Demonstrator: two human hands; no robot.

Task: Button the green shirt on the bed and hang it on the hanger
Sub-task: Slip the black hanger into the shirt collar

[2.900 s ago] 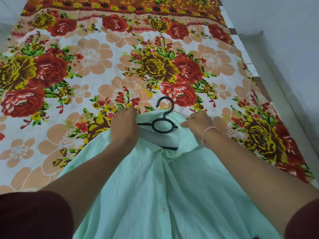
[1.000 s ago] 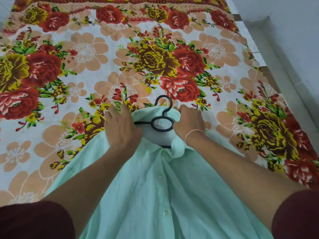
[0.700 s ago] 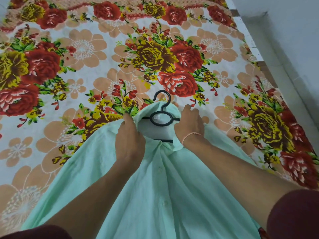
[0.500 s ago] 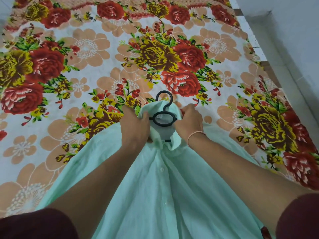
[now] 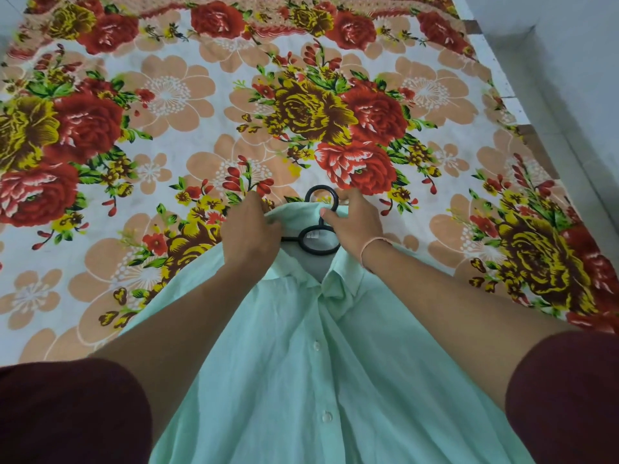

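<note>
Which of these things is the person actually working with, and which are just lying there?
In use: green shirt, black hanger, left hand, right hand.
Just there: floral bedsheet, grey wall.

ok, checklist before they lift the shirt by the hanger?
1. Hanger hook out past the collar of the green shirt: ok.
2. Two visible placket buttons fastened: ok; lower ones out of frame, cannot tell.
3. Hanger arms seated in the shoulders: cannot tell, under the fabric.
4. Left hand clear of the collar: not ok, it grips it.
5. Right hand gripping the hook: cannot tell, its fingers are at it.
</note>
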